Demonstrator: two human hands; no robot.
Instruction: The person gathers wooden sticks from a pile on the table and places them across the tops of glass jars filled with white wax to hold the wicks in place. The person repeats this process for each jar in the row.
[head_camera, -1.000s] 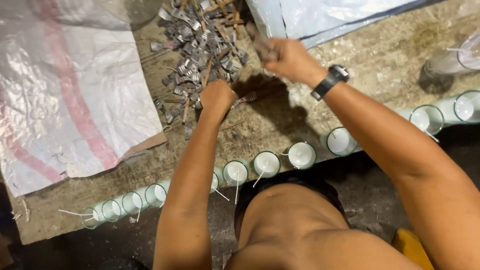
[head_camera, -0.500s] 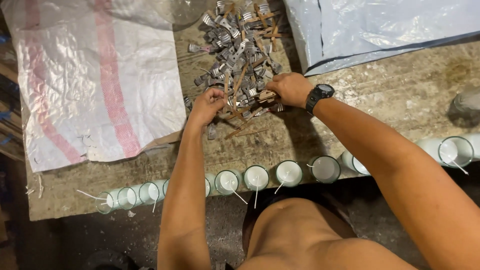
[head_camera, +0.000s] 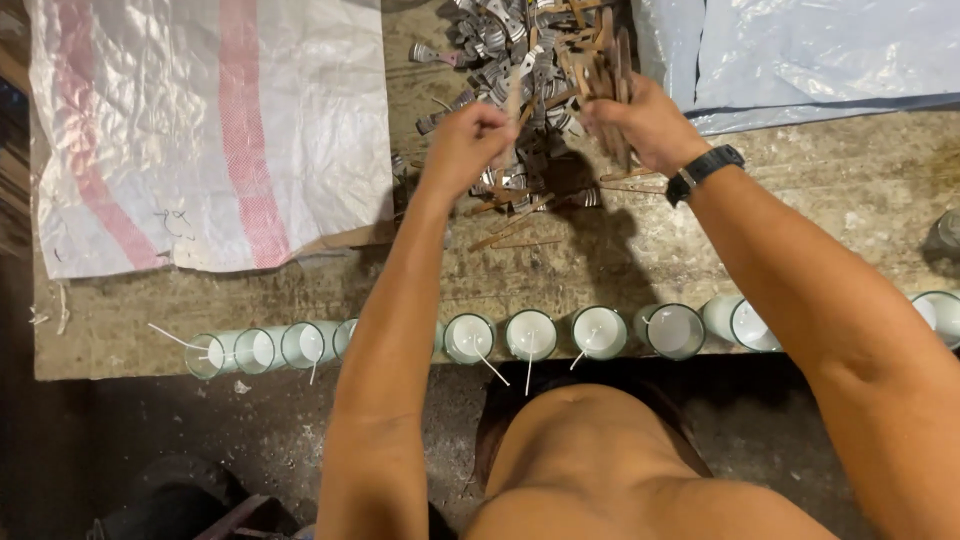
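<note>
A rough counter (head_camera: 800, 200) carries a white woven sack (head_camera: 200, 130), a blue plastic sheet (head_camera: 800, 50), a pile of metal clips and wooden sticks (head_camera: 520, 60), and a row of wax-filled glasses (head_camera: 530, 335) along its near edge. The right hand (head_camera: 640, 125) grips a bundle of sticks (head_camera: 605, 70); the left hand (head_camera: 465, 145) pinches one stick (head_camera: 513, 95). The sticks look light, stiff and thin, probably snappable, best held mid-length

A white woven sack (head_camera: 200, 130) with red stripes lies flat at left, a bluish plastic bag (head_camera: 800, 50) at upper right
</note>
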